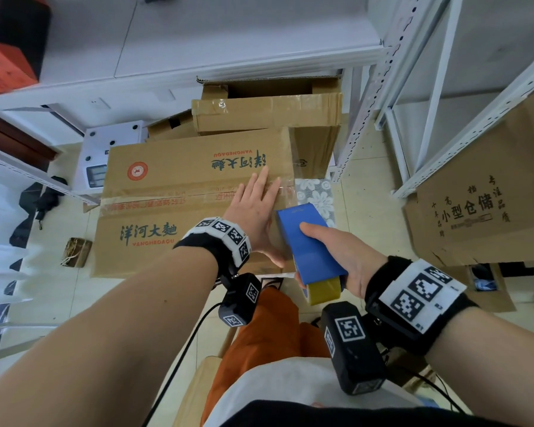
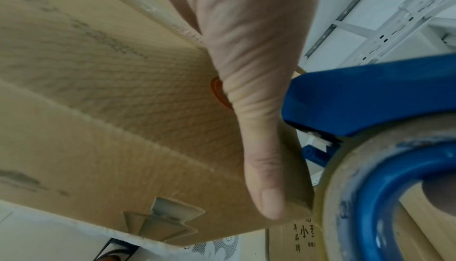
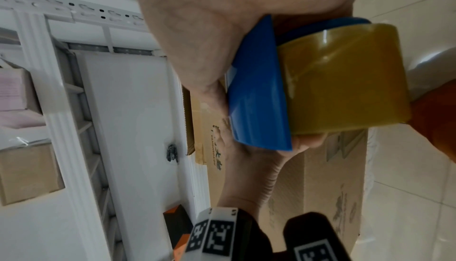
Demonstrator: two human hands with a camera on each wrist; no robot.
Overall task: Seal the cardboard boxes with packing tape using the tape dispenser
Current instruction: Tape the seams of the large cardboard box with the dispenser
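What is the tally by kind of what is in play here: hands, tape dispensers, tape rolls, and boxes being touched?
Hands: 2 (left hand, right hand)
Tape dispenser, blue, gripped by the right hand: 1
Tape roll, yellowish, on the tape dispenser: 1
Cardboard box under the flat left hand: 1
Total: 5

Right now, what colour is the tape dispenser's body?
Blue, on the tape dispenser held in the right hand; clearest in the head view.
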